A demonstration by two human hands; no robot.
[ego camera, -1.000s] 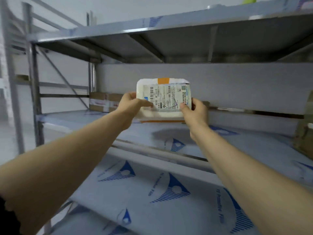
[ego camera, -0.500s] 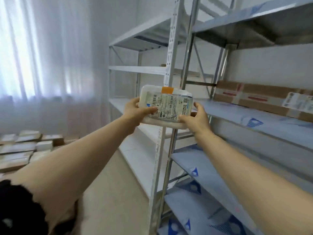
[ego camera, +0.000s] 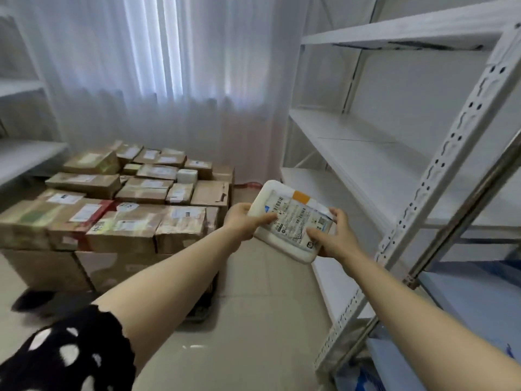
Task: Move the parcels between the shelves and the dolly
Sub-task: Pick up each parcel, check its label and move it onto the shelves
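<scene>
"Over the floor [ego camera: 253, 320], between shelves [ego camera: 366, 153] and dolly [ego camera: 204, 303]: item one?"

"One white parcel [ego camera: 293, 221], flat, label side up. Your left hand [ego camera: 242, 221] grips its left edge, thumb on top. Your right hand [ego camera: 335, 238] grips the near right corner the same way. You hold it in the air, touching neither shelf nor stack."

"Reason for two hands and the tilt?"

"Probably so the slim pack does not slip and you can read the label as you carry it."

"Item two?"

"Brown boxes [ego camera: 127, 204], packed close in layers on the dolly, labels mostly up. I judge that your parcel is headed for the top of that stack. The top is uneven, so you should pick a level spot."

"Item three?"

"White shelves, just to your right."
</scene>
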